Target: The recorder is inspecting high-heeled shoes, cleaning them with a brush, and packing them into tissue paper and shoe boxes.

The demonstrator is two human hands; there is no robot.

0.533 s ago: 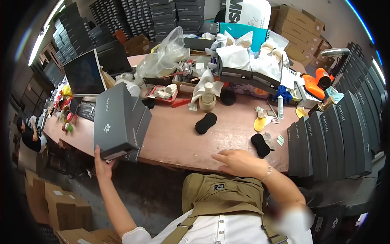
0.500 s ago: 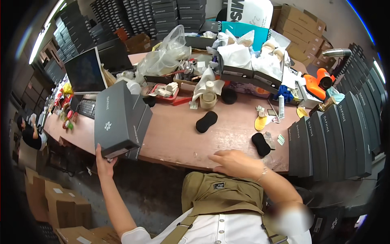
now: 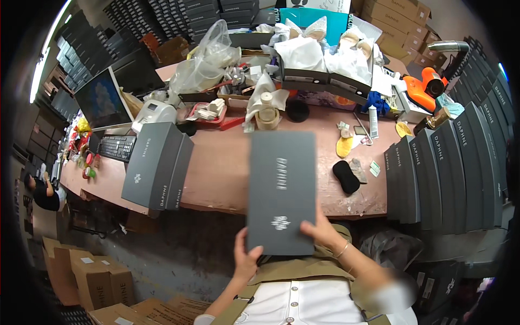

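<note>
I hold a flat dark grey shoe box (image 3: 281,192) up in front of me with both hands, its lid facing me. My left hand (image 3: 246,259) grips its lower left corner. My right hand (image 3: 324,232) grips its lower right edge; a thin bracelet sits on that wrist. Behind the box lies the pink worktable (image 3: 222,173). Two more dark grey boxes (image 3: 157,165) stand stacked at the table's left front edge, apart from my hands.
A row of upright dark grey boxes (image 3: 449,168) fills the right. On the table are a black shoe pad (image 3: 345,176), tape rolls (image 3: 267,115), plastic bags, open boxes with white paper, a laptop (image 3: 103,100) and keyboard. Cardboard cartons (image 3: 92,279) sit on the floor lower left. A person (image 3: 43,192) is far left.
My left hand has left the stacked boxes at the table's left edge. One dark grey box has come to the middle, held up by both hands; my right hand rose from the table edge.
</note>
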